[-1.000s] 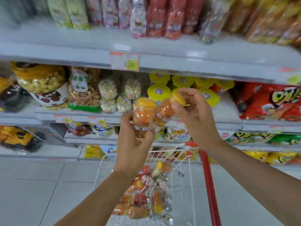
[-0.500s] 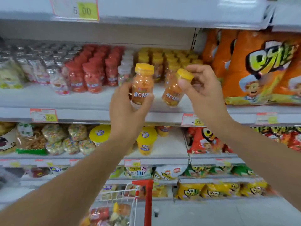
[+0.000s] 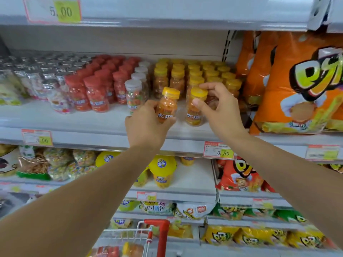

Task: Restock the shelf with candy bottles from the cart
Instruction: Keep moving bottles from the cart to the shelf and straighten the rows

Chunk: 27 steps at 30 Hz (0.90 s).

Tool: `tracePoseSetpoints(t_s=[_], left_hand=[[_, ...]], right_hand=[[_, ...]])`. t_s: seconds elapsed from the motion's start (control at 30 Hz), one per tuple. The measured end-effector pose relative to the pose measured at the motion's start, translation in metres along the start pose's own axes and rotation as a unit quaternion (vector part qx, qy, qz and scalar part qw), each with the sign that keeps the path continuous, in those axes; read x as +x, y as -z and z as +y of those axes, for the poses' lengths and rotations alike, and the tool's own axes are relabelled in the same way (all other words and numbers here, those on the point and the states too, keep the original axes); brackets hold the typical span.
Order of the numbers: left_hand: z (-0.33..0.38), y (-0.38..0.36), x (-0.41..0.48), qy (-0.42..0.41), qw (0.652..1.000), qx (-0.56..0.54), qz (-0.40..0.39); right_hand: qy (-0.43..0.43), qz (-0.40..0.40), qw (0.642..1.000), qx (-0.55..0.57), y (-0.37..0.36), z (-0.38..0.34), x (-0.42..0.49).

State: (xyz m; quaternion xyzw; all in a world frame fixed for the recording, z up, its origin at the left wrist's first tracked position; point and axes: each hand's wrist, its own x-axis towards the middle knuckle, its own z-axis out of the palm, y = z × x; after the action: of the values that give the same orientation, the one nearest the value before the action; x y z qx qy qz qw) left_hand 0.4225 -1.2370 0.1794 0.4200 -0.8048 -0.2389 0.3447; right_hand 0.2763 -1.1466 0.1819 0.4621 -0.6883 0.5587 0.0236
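Observation:
My left hand point(image 3: 146, 125) grips an orange candy bottle with a yellow cap point(image 3: 168, 105) around its lower body, tilted slightly right, over the front of the white shelf point(image 3: 92, 125). My right hand point(image 3: 220, 112) pinches the yellow cap of a second orange candy bottle point(image 3: 194, 112), which stands upright on or just above the shelf front. Behind them stand rows of yellow-capped orange bottles point(image 3: 194, 73). The cart point(image 3: 157, 236), red-handled with more bottles inside, shows at the bottom edge.
Left of the orange rows stand white-capped bottles point(image 3: 136, 89), red-capped bottles point(image 3: 96, 89) and silver-capped ones point(image 3: 46, 76). Big orange snack bags point(image 3: 297, 80) crowd the shelf's right side. A shelf above point(image 3: 167, 13) overhangs. Lower shelves hold yellow tubs and snack packs.
Both hands have carried the two orange bottles forward and down to the shelf front. The right bottle has gone from tilted to upright.

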Motion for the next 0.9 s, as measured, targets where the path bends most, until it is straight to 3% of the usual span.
tracePoseSetpoints(t_s=[0.23, 0.37, 0.47, 0.57, 0.7, 0.9], left_hand=[[-0.006, 0.001, 0.000, 0.015, 1.000, 0.022, -0.017], [-0.020, 0.014, -0.007, -0.063, 0.998, 0.009, 0.005], [-0.045, 0.033, -0.013, -0.160, 0.982, 0.086, 0.044], [-0.074, 0.045, -0.014, -0.191, 0.967, 0.166, 0.029], [-0.095, 0.049, -0.016, -0.204, 0.959, 0.197, -0.008], [-0.092, 0.054, -0.002, -0.192, 0.953, 0.231, -0.036]], right_hand=[[0.012, 0.004, 0.999, -0.048, -0.003, 0.001, -0.001], [0.102, 0.065, 0.990, -0.073, -0.004, -0.020, -0.021], [0.155, -0.012, 0.985, -0.076, -0.015, -0.037, -0.041], [0.093, -0.134, 0.979, -0.121, -0.035, -0.037, -0.052], [0.033, -0.165, 0.970, -0.176, -0.049, -0.037, -0.050], [0.016, -0.195, 0.953, -0.233, -0.067, -0.033, -0.022]])
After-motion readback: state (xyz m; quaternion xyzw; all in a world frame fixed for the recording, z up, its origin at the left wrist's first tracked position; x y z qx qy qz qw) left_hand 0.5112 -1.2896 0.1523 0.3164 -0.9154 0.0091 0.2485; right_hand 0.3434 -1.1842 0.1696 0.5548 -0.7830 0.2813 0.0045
